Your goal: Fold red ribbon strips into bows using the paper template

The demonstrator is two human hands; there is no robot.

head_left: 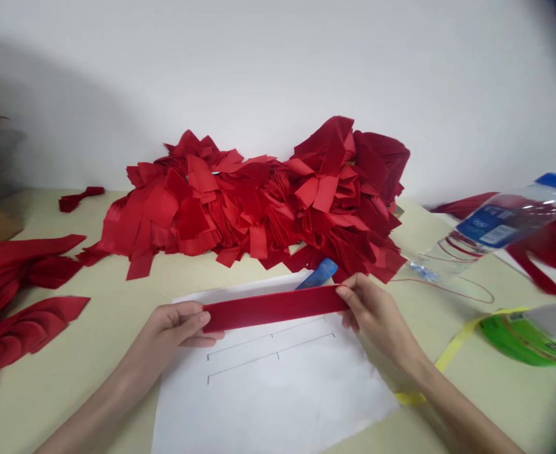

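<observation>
Red fabric strip (274, 308), flat and even in width, is stretched level over a white sheet (278, 391) marked with ruled lines, near the table's front edge. The left hand (176, 325) pinches its left end; the right hand (375, 310) pinches its right end. A blue item (318, 274) behind the strip is partly hidden. At far right, a plastic bottle (490, 230) looks blurred.

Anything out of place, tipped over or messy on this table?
Yes. A clear plastic water bottle lies on its side at the right, beside loose red thread. The heap of red ribbon pieces is untidy. Both hands, left hand and right hand, hold one red ribbon strip stretched over the marked paper.
</observation>
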